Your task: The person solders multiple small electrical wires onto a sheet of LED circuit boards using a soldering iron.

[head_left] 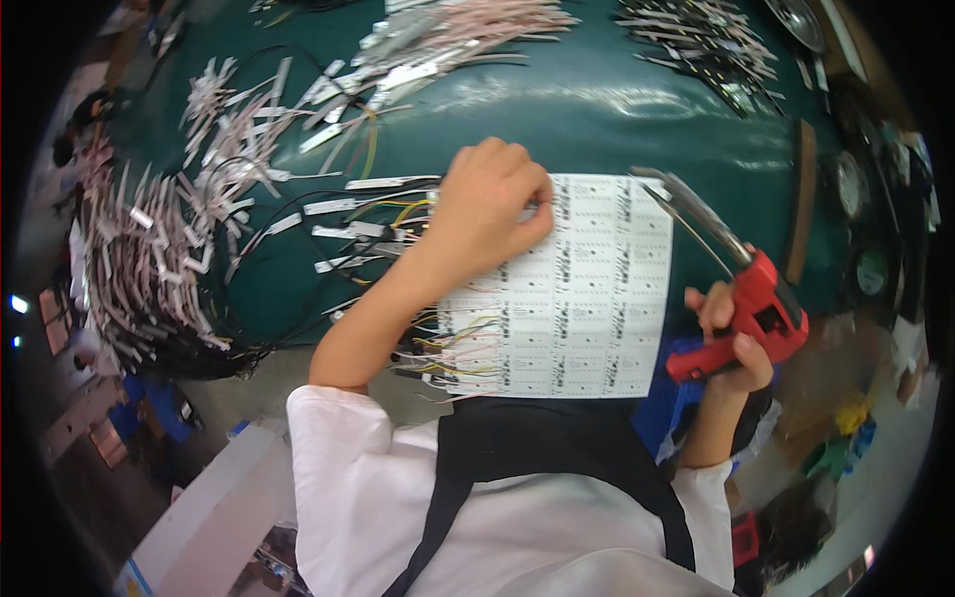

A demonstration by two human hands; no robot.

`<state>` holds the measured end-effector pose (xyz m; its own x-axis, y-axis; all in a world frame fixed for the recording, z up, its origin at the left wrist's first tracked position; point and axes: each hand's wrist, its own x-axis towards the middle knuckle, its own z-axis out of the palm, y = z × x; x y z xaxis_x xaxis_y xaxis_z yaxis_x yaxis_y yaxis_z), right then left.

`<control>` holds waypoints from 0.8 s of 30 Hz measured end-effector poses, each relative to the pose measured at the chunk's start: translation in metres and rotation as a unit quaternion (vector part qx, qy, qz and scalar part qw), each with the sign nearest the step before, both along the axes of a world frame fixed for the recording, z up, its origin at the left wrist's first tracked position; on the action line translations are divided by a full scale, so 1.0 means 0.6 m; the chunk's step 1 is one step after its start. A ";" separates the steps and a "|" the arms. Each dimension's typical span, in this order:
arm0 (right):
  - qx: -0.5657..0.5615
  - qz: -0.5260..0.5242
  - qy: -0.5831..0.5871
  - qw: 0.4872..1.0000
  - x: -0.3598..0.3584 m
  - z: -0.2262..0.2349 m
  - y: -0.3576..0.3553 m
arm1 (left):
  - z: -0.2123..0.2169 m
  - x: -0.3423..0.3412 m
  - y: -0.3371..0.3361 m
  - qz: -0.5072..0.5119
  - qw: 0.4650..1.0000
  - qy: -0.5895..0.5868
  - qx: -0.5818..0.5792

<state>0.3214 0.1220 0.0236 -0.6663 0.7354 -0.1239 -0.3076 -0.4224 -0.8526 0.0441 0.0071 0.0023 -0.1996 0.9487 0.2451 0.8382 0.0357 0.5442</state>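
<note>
A white panel of circuit boards (597,289), marked in a repeating grid, lies at the table's near edge in front of me. My left hand (492,204) is closed over its upper left part, thumb and forefinger together; what they pinch, if anything, is hidden. My right hand (731,338) grips a red soldering gun (761,308) by its handle, to the right of the panel. The gun's metal barrel and thin feed tube point up and left, their ends at the panel's upper right corner. Several labelled wires (368,207) and thin coloured wires (463,348) lie along the panel's left side.
Bundles of labelled cables (149,259) cover the left of the green table (557,119). More wire piles lie at the far side, one pale (468,35) and one dark (701,45). A brown strip (801,199) rests at the right edge. A blue bin (662,408) stands below.
</note>
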 end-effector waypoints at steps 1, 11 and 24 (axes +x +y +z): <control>-0.048 -0.004 0.040 0.998 0.000 -0.006 -0.002 | -0.001 0.000 0.000 -0.002 1.000 0.006 0.005; -0.125 0.027 0.122 0.984 -0.008 -0.043 0.010 | 0.065 -0.031 -0.026 -0.002 0.999 0.023 0.023; -0.122 0.031 0.219 0.968 0.002 -0.061 0.017 | 0.099 -0.284 -0.101 -0.076 0.980 0.157 0.094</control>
